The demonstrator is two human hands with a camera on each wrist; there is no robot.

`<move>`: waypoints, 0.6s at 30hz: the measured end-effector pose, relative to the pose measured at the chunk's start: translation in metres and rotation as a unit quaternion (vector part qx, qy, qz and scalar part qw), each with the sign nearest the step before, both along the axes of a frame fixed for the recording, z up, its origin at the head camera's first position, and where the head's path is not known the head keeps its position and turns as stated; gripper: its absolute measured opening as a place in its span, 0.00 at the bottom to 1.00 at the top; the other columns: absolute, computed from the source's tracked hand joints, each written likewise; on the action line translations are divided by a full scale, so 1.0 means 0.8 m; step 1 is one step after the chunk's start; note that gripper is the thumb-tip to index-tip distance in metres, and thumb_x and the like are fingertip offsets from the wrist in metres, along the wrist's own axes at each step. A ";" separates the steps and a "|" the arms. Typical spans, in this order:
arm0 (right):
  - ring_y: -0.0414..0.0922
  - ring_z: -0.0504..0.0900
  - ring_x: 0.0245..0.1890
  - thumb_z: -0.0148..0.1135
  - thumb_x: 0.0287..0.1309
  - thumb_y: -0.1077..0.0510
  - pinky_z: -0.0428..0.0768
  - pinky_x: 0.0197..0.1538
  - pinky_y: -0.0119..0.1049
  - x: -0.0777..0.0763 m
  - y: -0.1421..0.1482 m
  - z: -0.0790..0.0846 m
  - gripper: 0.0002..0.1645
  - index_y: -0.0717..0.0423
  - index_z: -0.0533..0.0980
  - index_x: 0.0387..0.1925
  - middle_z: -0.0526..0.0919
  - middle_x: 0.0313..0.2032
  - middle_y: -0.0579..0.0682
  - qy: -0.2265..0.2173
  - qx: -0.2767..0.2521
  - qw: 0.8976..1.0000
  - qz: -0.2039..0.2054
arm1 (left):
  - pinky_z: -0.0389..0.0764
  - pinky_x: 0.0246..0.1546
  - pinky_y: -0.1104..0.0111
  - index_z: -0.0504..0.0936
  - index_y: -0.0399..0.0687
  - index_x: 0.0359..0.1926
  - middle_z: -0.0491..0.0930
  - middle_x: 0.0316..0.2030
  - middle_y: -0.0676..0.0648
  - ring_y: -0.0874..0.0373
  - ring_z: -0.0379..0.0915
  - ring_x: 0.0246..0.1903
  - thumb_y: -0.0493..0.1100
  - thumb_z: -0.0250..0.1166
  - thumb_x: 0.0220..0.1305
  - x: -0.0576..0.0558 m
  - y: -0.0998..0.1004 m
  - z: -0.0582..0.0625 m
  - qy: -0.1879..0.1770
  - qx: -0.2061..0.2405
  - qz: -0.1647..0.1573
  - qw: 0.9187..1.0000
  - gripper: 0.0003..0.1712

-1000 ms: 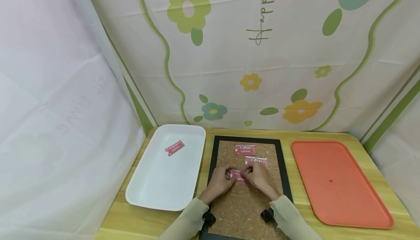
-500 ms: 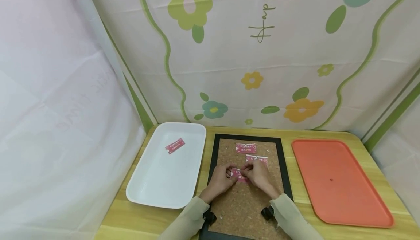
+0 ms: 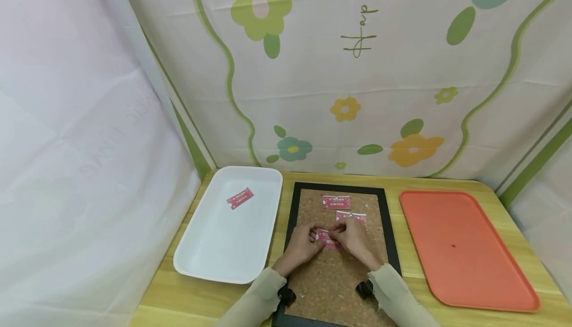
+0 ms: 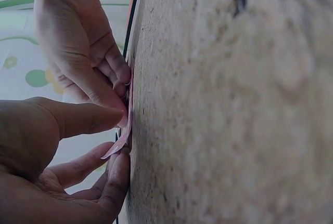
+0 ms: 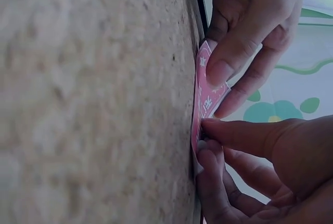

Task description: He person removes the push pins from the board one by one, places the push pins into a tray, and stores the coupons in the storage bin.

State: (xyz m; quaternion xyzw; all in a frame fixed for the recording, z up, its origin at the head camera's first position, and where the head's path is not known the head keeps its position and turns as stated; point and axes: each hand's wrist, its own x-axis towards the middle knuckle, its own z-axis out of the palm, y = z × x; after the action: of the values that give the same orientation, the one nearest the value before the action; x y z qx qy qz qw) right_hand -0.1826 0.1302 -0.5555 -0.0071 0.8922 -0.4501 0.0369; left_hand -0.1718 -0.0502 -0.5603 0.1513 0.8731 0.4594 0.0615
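Note:
A pink printed paper coupon [image 3: 330,243] lies against the framed cork board [image 3: 335,287], between both hands. My left hand [image 3: 301,245] pinches its left end, the thumb on the printed face; that end bends up off the cork in the left wrist view. At the coupon's upper edge, my right hand [image 3: 351,238] pinches a small pushpin [image 5: 202,144], mostly hidden by the fingertips. Just above, a second coupon [image 3: 350,215] is pinned to the cork, partly covered by the right hand. Higher up, a third coupon [image 3: 336,202] hangs by a pin at its top edge.
To the left of the board stands a white tray [image 3: 214,247] with one pink coupon [image 3: 240,198] in it. An orange tray [image 3: 464,252] lies on the right of the wooden table [image 3: 152,312]. A flowered curtain [image 3: 304,69] closes off the back.
Both hands stay at the same coupon, with barely any finger movement. The head view has shifted slightly.

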 end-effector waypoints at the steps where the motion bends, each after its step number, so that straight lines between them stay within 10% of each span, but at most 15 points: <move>1: 0.38 0.83 0.24 0.75 0.59 0.63 0.78 0.25 0.29 0.000 0.001 0.000 0.04 0.62 0.88 0.33 0.90 0.28 0.50 -0.001 0.001 1.000 0.002 | 0.76 0.31 0.76 0.84 0.36 0.56 0.83 0.35 0.42 0.65 0.73 0.30 0.32 0.72 0.63 0.000 0.000 0.000 0.001 -0.001 0.000 1.000 0.19; 18: 0.38 0.81 0.25 0.73 0.61 0.64 0.77 0.27 0.29 0.000 0.007 -0.003 0.03 0.58 0.88 0.32 0.89 0.28 0.48 -0.008 -0.019 1.000 0.019 | 0.71 0.27 0.77 0.85 0.40 0.56 0.80 0.33 0.47 0.70 0.67 0.25 0.28 0.61 0.68 -0.001 0.003 0.001 -0.009 -0.015 0.003 1.000 0.18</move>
State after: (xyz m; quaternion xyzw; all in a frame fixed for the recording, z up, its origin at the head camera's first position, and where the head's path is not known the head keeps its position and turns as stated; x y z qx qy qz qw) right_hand -0.1823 0.1357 -0.5575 -0.0214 0.8830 -0.4659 0.0525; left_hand -0.1725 -0.0481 -0.5597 0.1433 0.8799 0.4476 0.0701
